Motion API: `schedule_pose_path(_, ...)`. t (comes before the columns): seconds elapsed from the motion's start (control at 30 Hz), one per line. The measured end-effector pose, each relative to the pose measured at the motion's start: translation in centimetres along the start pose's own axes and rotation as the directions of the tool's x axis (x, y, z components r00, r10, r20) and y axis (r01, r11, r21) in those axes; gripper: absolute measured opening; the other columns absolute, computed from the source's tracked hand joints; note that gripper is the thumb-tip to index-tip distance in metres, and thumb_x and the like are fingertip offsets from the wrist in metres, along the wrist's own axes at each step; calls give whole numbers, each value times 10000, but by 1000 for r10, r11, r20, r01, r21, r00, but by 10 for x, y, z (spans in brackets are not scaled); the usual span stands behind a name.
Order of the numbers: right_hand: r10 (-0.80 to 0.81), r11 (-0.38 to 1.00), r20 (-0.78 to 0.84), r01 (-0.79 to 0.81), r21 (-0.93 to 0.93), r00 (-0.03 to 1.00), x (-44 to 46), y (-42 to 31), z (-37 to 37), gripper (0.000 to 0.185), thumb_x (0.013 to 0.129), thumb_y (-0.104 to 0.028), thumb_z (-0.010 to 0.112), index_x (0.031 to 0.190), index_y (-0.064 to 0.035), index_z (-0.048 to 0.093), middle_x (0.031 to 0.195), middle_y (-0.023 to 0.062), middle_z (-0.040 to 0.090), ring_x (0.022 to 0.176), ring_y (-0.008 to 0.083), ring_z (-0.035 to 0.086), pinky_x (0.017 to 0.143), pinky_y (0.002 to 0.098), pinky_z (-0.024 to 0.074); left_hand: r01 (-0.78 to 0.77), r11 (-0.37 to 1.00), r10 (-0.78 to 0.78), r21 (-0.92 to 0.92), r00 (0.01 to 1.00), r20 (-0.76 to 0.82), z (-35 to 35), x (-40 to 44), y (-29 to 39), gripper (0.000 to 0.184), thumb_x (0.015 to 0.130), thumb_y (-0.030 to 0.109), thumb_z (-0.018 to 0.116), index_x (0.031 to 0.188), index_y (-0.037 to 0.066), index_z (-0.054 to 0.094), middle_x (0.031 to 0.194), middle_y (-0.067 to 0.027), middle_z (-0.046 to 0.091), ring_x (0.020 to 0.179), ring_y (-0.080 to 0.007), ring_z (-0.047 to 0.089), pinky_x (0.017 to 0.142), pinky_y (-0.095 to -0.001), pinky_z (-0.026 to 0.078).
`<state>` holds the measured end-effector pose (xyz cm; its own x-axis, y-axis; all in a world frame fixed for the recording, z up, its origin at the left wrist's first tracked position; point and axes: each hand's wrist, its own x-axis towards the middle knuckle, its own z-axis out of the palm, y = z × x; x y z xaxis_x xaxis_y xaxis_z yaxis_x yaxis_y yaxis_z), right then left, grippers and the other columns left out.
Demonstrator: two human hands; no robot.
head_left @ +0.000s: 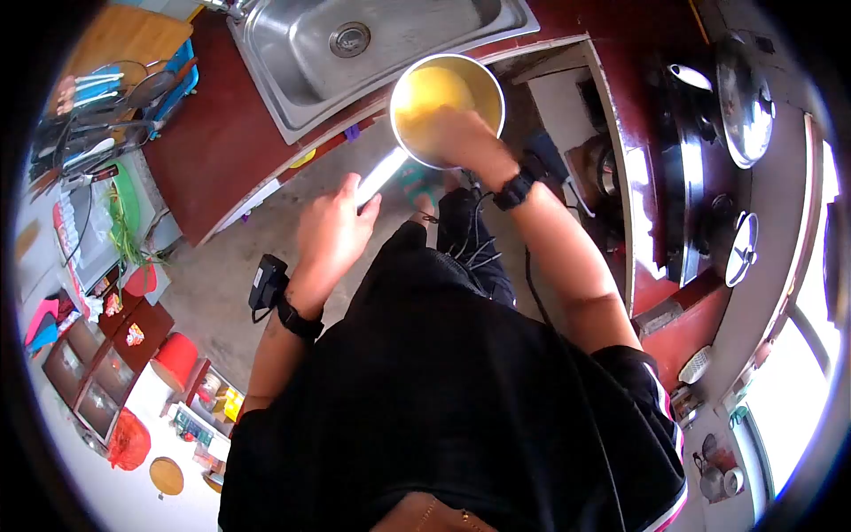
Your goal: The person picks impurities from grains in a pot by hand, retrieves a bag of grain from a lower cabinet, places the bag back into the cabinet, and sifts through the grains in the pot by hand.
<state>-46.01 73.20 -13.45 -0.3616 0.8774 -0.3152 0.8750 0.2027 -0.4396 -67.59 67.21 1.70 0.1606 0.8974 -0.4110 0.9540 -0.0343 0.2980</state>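
A small saucepan (489, 92) with a white outside is held in the air just in front of the sink's edge, its mouth turned up towards me. My left hand (333, 229) is closed around the end of its long pale handle (383, 174). Inside the pan is my right hand (461, 140), pressed down towards the bottom and wall. Its fingers are blurred, so I cannot see whether they grip anything. Bright yellow (436, 91) fills much of the pan's inside; I cannot tell whether this is the lining or something lying there.
Ahead, a steel sink (292, 55) is set into the dark red counter (191, 142). Utensils stand in a blue rack (180, 93) at the left. On the right are a black stove (684, 195) and a large lid (746, 102). A green basin (126, 199) holds leafy stalks.
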Motion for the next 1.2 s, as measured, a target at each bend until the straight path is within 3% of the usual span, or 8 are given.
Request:
schedule_pose_path(0.07, -288, 957, -79, 283, -71, 954, 5, 7, 0, 273, 930, -111, 539, 1148, 18, 641, 1102, 191, 717, 1015, 320, 702, 875, 388, 566, -55, 998, 55, 15, 998, 29, 3, 1, 5, 282, 901, 309, 702, 1040, 73, 633, 769, -199, 694, 736, -412, 687, 636, -505, 540)
schedule_pose_path(0.13, 114, 706, -181, 49, 706, 977, -11, 15, -18, 284, 932, -96, 576, 1177, 39, 625, 1125, 165, 716, 1044, 283, 702, 896, 371, 562, -67, 998, 67, -10, 997, 35, 5, 1, 6, 283, 901, 309, 705, 1038, 72, 633, 777, -202, 695, 740, -412, 689, 638, -504, 541)
schedule_pose_path(0.23, 377, 453, -236, 44, 891, 896, -38, 34, -42, 390, 853, -25, 709, 1221, 61, 613, 1137, 158, 729, 1034, 240, 723, 883, 315, 567, -88, 995, 89, -41, 996, 4, 9, -1, 8, 280, 898, 302, 712, 1033, 70, 633, 781, -204, 696, 746, -413, 689, 640, -501, 543)
schedule_pose_path(0.4, 483, 491, -179, -96, 866, 857, -74, 47, -61, 236, 919, -99, 630, 1125, -2, 693, 963, 157, 759, 994, 271, 736, 841, 362, 582, -86, 996, 85, -39, 996, -18, 11, 4, 21, 272, 893, 286, 721, 1020, 65, 628, 768, -208, 687, 750, -418, 686, 638, -500, 542)
schedule_pose_path(0.5, 414, 809, -304, -194, 555, 858, -79, 28, -79, 259, 920, -86, 581, 1145, -11, 684, 1010, 158, 745, 948, 338, 725, 821, 395, 583, -116, 992, 115, -46, 993, -16, 9, 2, 27, 272, 894, 288, 719, 1015, 65, 622, 760, -211, 681, 750, -418, 685, 637, -501, 541)
schedule_pose_path(0.63, -69, 997, -431, 49, -57, 900, -44, 39, -44, 499, 826, -67, 597, 1320, -136, 604, 1366, 160, 562, 1319, 345, 478, 1058, 450, 447, -130, 991, 129, -44, 991, -26, 6, -1, 44, 272, 896, 295, 713, 1007, 67, 616, 754, -206, 679, 743, -415, 683, 633, -502, 537)
schedule_pose_path(0.93, 335, 867, -509, -48, 496, 793, -90, 47, -88, 193, 897, -72, 602, 1059, -17, 691, 1022, 204, 689, 882, 377, 691, 788, 421, 572, -142, 989, 140, -42, 989, -38, 11, 4, 54, 271, 898, 309, 704, 1005, 75, 619, 730, -197, 674, 722, -412, 683, 625, -505, 534)
schedule_pose_path(1.2, 306, 950, -417, -248, 188, 856, -95, 42, -56, 335, 887, -133, 619, 1215, -70, 636, 1257, 167, 618, 1042, 378, 661, 879, 434, 563, -176, 984, 175, -8, 984, -30, 13, -10, 71, 297, 898, 308, 703, 1048, 63, 629, 770, -197, 688, 731, -411, 685, 643, -509, 535)
